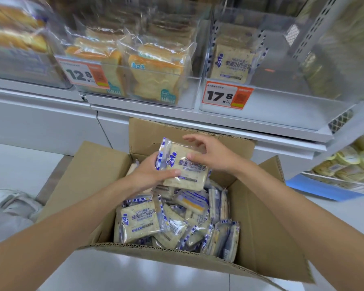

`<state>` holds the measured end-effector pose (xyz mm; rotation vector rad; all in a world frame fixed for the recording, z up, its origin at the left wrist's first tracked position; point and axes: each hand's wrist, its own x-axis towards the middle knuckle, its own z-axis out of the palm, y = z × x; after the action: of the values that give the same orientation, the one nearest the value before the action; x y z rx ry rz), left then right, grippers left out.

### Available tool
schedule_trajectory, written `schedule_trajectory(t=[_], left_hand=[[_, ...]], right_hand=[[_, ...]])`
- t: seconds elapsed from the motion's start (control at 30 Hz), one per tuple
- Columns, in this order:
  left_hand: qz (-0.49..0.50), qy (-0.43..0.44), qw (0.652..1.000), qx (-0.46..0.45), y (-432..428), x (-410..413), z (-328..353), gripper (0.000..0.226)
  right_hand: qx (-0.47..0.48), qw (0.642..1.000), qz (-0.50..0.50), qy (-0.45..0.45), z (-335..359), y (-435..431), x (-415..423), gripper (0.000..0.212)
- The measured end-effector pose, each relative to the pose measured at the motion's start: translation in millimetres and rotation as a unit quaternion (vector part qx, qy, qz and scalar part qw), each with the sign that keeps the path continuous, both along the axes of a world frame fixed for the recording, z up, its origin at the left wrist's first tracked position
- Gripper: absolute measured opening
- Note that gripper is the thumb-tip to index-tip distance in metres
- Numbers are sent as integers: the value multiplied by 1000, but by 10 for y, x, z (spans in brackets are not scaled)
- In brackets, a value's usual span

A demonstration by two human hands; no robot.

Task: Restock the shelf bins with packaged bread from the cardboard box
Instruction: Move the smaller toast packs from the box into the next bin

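Note:
An open cardboard box (265,234) stands on the floor below the shelf, holding several blue-and-white packs of sliced bread (141,222). Above the box I hold one such bread pack (185,177) flat, label up. My left hand (153,175) grips its near left edge, thumb on top. My right hand (208,152) touches its far right corner with thumb and fingers. Straight above, a clear shelf bin (282,101) tagged 17.8 holds the same bread (231,61) at its left side.
The clear bin (147,101) to the left, tagged 12.8, is full of orange-crust toast packs. More bread sits at far left. A lower shelf at right carries round yellow packs (349,162) above a blue strip. A white shoe (11,200) rests on the floor at left.

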<state>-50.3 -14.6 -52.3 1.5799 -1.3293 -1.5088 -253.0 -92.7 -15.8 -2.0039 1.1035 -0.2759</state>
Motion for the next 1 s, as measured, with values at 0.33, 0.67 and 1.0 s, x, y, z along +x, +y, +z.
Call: schedule_trajectory(t=[0.33,0.67,1.0], left_hand=[[-59,-192,944,-260,-530,-243,1177,97],[7,-385,811,-441,-1560,-490,1493,50],[21,-393,757,-521,-1692,-394,1238,50]], right_hand=[[-251,957,-11,143,1547,-1,-495,28],[-398,879,-71,255,1894,-1109,-736,28],[-291,880,-131,351,1049,-1702,-413,101]])
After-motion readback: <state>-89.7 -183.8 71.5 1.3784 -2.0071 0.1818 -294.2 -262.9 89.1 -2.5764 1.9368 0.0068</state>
